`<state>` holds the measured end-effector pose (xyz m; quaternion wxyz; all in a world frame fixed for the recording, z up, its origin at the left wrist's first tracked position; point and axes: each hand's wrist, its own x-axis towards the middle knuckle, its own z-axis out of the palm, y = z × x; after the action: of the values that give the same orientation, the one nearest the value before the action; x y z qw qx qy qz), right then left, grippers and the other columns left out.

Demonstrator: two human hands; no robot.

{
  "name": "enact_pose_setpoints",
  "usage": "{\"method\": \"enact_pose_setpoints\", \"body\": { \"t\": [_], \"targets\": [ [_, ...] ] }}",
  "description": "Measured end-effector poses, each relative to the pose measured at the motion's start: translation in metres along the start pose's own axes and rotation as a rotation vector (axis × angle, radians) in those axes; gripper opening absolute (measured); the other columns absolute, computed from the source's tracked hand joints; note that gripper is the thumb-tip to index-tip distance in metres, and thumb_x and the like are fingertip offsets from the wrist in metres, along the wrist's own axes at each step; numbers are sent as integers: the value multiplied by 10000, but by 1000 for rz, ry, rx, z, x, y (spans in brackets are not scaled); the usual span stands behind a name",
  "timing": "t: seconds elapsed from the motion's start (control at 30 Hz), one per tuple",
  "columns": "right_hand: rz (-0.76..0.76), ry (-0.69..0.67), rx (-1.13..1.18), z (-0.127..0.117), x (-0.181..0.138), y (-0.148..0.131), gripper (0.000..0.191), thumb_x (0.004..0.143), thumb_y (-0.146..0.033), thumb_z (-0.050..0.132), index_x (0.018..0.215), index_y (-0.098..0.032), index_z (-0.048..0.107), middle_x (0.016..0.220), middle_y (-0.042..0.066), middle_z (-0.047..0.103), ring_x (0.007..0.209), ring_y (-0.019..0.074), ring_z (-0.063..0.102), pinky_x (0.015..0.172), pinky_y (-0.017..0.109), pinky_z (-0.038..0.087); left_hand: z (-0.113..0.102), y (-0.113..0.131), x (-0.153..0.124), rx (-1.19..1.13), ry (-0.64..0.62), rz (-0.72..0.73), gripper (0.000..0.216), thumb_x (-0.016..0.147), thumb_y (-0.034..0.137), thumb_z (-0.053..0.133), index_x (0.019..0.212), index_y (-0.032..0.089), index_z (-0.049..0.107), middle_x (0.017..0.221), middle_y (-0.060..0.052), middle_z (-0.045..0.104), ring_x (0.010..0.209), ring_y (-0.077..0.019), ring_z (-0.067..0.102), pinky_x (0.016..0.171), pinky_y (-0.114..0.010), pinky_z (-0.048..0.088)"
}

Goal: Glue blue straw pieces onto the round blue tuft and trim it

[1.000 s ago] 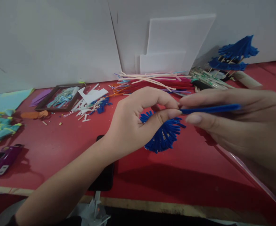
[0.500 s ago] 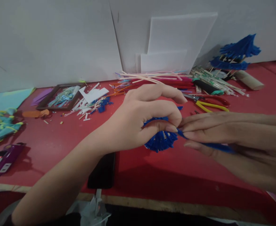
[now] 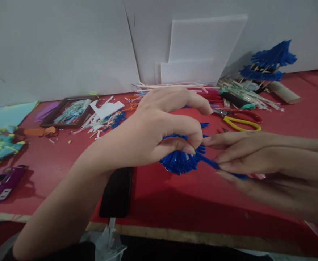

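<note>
Hovering near the yellow pliers (image 3: 242, 123), the blue fringe bundle (image 3: 178, 162) is clenched by fingers of the left hand (image 3: 159, 132); its strip (image 3: 209, 163) is pinched by the right hand (image 3: 256, 159). Unwinding is risked if tension is lost.

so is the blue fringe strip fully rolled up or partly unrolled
Partly unrolled. The left hand pinches the rolled bundle, while a flat tail of strip runs out to the right hand.
</note>
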<state>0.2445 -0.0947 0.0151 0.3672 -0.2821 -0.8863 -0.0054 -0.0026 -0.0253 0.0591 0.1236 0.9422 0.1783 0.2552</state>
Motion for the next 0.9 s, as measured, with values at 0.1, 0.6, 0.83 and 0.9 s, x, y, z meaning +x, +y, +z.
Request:
{"method": "enact_pose_setpoints", "body": {
  "t": [0.1,0.6,0.83,0.9],
  "targets": [
    [-94,-94,12,-6,4,3,152,1041,-268,519,975,-336,637,931,-102,813,1015,115,770,932,166,637,-2,-2,4,3,-17,-14,139,884,266,695,790,344,760,1241,56,744,1328,-278,636,1207,-504,474],
    [-180,14,-309,31,-42,12,384,886,-104,721,1221,-289,693,1216,-2,781,1223,225,708,963,414,676,68,0,-42,-396,336,-494,340,1026,400,599,1293,190,581,1390,-149,702,1310,-302,683,1060,-409,614],
    [-146,115,-284,41,-39,9,279,906,-116,693,1109,-306,713,1042,-19,807,987,170,743,852,343,664,81,3,-48,-429,385,-486,293,1018,385,625,1252,214,577,1366,-130,723,1302,-297,686,1088,-397,609],
    [-123,121,-274,39,-41,7,303,899,-80,675,1124,-279,707,1048,0,801,985,170,731,880,332,652,80,2,-47,-410,384,-478,288,1018,378,624,1247,209,575,1358,-130,727,1292,-292,694,1079,-383,612]
  ]
}}
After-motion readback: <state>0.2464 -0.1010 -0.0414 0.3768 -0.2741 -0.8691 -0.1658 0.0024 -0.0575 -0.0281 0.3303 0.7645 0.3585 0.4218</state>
